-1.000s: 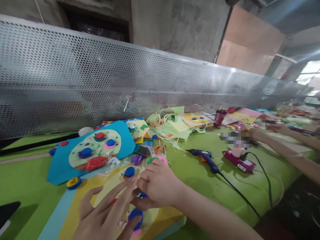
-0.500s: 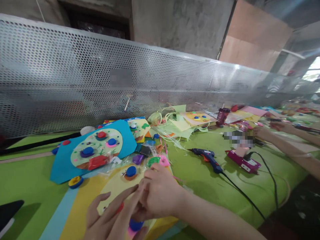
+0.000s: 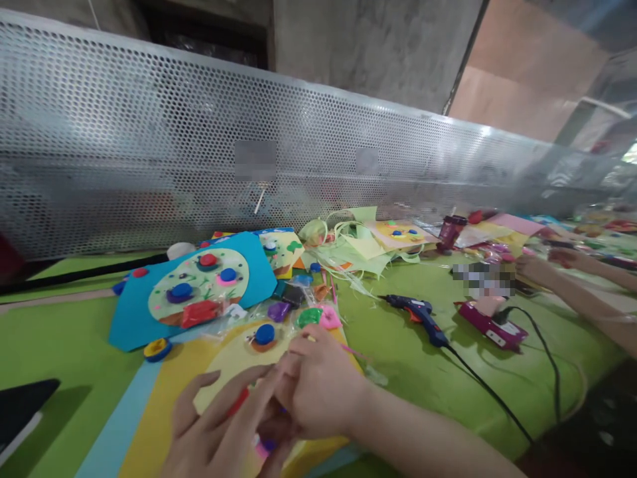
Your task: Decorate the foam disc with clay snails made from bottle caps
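Note:
My left hand [image 3: 213, 425] lies open with its fingers stretched flat on a yellow foam sheet [image 3: 164, 398] that bears a pale circle. My right hand [image 3: 318, 385] is closed, its curled fingers pressed against the left fingertips over a small piece I cannot make out. A bit of pink and blue [image 3: 263, 446] shows beneath both hands. A blue cap on an orange disc [image 3: 265, 334] sits on the sheet just beyond my fingers.
A blue foam sheet [image 3: 129, 318] with caps stuck on lies at the left. A blue glue gun [image 3: 418, 311] with a black cord and a magenta box [image 3: 490, 325] lie at the right. Another person's arms [image 3: 572, 292] work at the far right. A perforated metal screen [image 3: 149, 146] backs the green table.
My hands stay together and have closed further over the blue cap near the sheet's front edge, which is now almost hidden. The view has shifted slightly to the left.

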`<state>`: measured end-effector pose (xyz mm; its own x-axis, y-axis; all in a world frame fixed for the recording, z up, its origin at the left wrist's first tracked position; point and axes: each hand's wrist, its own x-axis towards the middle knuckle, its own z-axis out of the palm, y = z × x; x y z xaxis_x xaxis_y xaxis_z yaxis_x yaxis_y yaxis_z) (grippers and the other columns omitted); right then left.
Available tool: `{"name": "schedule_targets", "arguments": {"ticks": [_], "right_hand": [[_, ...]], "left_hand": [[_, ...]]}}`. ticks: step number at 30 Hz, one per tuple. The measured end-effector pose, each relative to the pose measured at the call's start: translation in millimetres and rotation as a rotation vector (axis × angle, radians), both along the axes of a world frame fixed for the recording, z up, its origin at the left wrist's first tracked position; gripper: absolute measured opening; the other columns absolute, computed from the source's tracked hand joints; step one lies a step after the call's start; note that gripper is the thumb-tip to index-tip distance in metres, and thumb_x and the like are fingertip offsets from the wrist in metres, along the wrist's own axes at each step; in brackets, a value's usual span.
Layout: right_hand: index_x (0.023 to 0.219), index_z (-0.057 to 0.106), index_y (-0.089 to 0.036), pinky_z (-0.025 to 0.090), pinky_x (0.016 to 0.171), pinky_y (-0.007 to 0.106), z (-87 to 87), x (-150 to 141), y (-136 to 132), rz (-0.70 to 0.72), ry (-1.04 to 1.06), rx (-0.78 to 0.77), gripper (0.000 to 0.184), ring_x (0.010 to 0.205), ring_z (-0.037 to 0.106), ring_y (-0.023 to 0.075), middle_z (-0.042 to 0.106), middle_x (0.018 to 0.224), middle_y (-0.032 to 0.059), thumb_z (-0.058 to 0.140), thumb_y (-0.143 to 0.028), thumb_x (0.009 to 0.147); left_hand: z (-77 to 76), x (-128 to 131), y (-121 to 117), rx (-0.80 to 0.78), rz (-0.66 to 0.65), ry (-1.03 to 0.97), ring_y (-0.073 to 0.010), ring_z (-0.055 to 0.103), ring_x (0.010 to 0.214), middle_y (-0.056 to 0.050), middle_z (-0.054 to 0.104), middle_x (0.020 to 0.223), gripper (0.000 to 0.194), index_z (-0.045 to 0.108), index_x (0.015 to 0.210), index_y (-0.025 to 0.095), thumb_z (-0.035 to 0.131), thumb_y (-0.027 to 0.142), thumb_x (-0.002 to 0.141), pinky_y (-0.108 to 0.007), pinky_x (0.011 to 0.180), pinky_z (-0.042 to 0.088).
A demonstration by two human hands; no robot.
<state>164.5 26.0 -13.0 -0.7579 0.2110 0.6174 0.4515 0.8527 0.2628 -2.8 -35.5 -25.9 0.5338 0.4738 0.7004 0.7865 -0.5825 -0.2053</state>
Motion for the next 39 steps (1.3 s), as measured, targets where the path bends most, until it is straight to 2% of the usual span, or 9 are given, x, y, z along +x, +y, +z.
{"name": "schedule_targets", "arguments": {"ticks": [3,8,14,19,24,29,33,36,39], "right_hand": [[0.052,0.053,-0.018,0.022,0.053,0.032,1.3,2,1,-0.005,0.089,0.046,0.024,0.049,0.040,0.0128,0.051,0.046,-0.0013,0.053,-0.035,0.070],[0.049,0.049,-0.018,0.027,0.062,0.035,2.0,0,-2,0.009,-0.010,0.014,0.018,0.059,0.046,0.0150,0.051,0.047,-0.0010,0.060,-0.017,0.063],[0.057,0.058,-0.017,0.027,0.060,0.034,1.4,6,0,-0.018,0.077,-0.050,0.035,0.056,0.045,0.0142,0.054,0.052,-0.0002,0.051,-0.046,0.076],[0.051,0.053,-0.019,0.026,0.059,0.034,3.9,3,0,0.013,-0.039,-0.092,0.023,0.058,0.046,0.0153,0.054,0.051,0.0001,0.062,-0.036,0.065],[0.056,0.058,-0.017,0.027,0.060,0.033,3.3,4,2,-0.020,0.129,-0.113,0.035,0.056,0.046,0.0130,0.055,0.051,-0.0008,0.053,-0.046,0.076],[0.047,0.052,-0.018,0.026,0.055,0.030,4.4,1,0,-0.033,0.045,-0.255,0.033,0.052,0.045,0.0121,0.050,0.045,-0.0023,0.065,-0.043,0.064],[0.053,0.059,-0.018,0.028,0.054,0.028,10.0,5,2,-0.075,0.026,-0.373,0.038,0.055,0.050,0.0118,0.058,0.053,-0.0013,0.063,-0.052,0.069],[0.050,0.057,-0.018,0.027,0.053,0.028,12.8,5,1,-0.086,0.022,-0.341,0.039,0.052,0.047,0.0121,0.055,0.048,-0.0017,0.061,-0.053,0.067],[0.049,0.056,-0.019,0.024,0.052,0.028,14.7,4,-1,-0.110,-0.007,-0.333,0.036,0.049,0.043,0.0116,0.052,0.045,-0.0022,0.061,-0.050,0.067]], "left_hand": [[5.4,0,-1,-0.040,-0.007,-0.033,-0.0213,0.066,0.085,-0.007,0.073,0.095,0.045,0.043,0.125,0.013,0.049,0.030,0.084,-0.039,0.091,0.033],[13.1,6,-4,-0.042,0.041,0.041,-0.0220,0.065,0.088,-0.007,0.073,0.094,0.038,0.047,0.119,0.012,0.047,0.027,0.083,-0.037,0.087,0.035],[16.4,4,-7,-0.117,0.074,-0.002,-0.0217,0.066,0.091,-0.006,0.073,0.093,0.045,0.038,0.128,0.014,0.046,0.031,0.086,-0.038,0.091,0.032],[14.1,5,-9,-0.085,0.056,0.008,-0.0231,0.065,0.091,-0.006,0.072,0.095,0.045,0.041,0.126,0.016,0.048,0.029,0.083,-0.038,0.089,0.036],[18.1,3,-8,-0.117,0.069,-0.016,-0.0228,0.065,0.094,-0.006,0.071,0.102,0.048,0.038,0.130,0.017,0.047,0.031,0.085,-0.041,0.093,0.031],[20.1,8,-10,-0.167,0.055,0.032,-0.0230,0.065,0.093,-0.006,0.071,0.100,0.052,0.036,0.130,0.014,0.049,0.031,0.083,-0.039,0.090,0.034],[20.4,10,-11,-0.215,0.072,-0.063,-0.0242,0.065,0.094,-0.006,0.072,0.098,0.056,0.027,0.136,0.016,0.046,0.033,0.085,-0.041,0.088,0.037],[20.5,10,-11,-0.218,0.061,-0.045,-0.0248,0.065,0.093,-0.007,0.071,0.101,0.062,0.026,0.137,0.016,0.049,0.034,0.082,-0.041,0.089,0.039],[19.9,10,-11,-0.178,0.065,0.015,-0.0262,0.064,0.095,-0.009,0.070,0.102,0.059,0.035,0.132,0.015,0.053,0.036,0.080,-0.041,0.089,0.038]]}}
